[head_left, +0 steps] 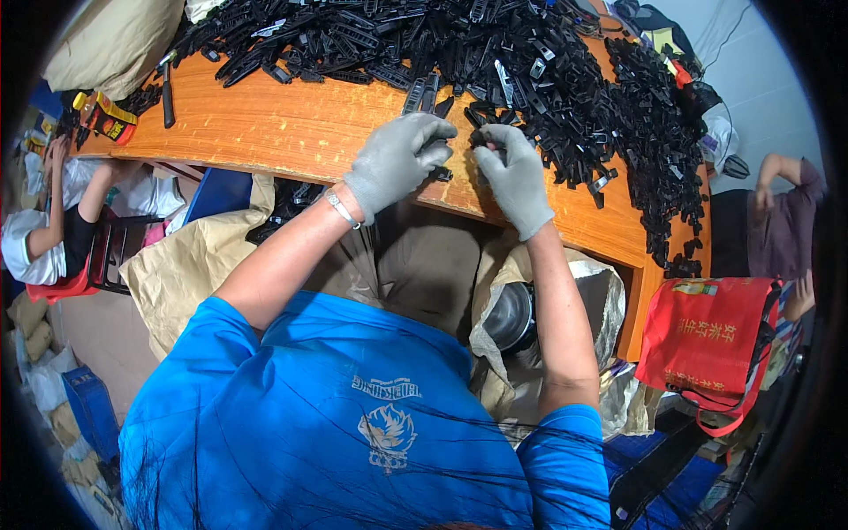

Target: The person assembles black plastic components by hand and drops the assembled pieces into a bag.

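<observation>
Both my hands wear grey gloves and are held over the near edge of the wooden table. My left hand (397,161) has its fingers curled in toward the thumb; whatever is between them, if anything, is hidden. Just below that thumb a small black piece (441,175) shows. With thumb and fingertips together, my right hand (514,177) pinches a small black plastic piece (480,138), mostly covered by the glove. Slim black plastic clips (422,94) lie right beyond my hands, at the front of a large pile of black plastic parts (371,40).
The pile runs along the wooden table (265,119) and down its right side. At the left are a hammer (168,99) and a yellow-and-red bottle (106,118). An open sack (601,287) stands below my right arm, near a red bag (702,336). People sit or stand at both sides.
</observation>
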Demonstrator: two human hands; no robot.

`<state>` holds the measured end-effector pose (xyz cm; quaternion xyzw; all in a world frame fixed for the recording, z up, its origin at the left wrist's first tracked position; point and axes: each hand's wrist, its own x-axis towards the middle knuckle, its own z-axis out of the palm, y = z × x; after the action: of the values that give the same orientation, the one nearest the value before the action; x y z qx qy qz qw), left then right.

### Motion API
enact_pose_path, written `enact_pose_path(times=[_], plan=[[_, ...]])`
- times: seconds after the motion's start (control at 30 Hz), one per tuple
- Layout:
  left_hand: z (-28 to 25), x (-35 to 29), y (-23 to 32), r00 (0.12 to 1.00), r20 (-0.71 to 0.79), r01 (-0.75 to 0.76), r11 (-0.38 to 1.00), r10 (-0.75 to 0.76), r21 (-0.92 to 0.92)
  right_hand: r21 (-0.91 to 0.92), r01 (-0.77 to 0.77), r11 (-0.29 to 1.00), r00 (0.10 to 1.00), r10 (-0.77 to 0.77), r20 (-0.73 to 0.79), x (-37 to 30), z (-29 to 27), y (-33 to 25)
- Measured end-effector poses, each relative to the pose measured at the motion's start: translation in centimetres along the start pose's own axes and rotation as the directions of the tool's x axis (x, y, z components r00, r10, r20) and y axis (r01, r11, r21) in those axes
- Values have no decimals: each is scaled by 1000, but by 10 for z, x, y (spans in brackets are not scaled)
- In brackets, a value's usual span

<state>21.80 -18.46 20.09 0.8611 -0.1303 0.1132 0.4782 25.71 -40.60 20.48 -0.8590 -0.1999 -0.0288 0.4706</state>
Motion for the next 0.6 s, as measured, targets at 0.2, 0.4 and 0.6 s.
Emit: enact_pose_path(times=[0.2,0.4,0.6], plan=[[-22,-29,-6,987,35,-158,932,155,326,-123,41,992,998,-37,41,-23,-6,-3],[-16,-32,-19,992,96,-114,892,80,437,-328,185,926,979,-144,144,-25,21,-9],[-19,-34,-27,995,16,-100,913,102,397,-410,227,884,972,-178,153,-20,23,-5]])
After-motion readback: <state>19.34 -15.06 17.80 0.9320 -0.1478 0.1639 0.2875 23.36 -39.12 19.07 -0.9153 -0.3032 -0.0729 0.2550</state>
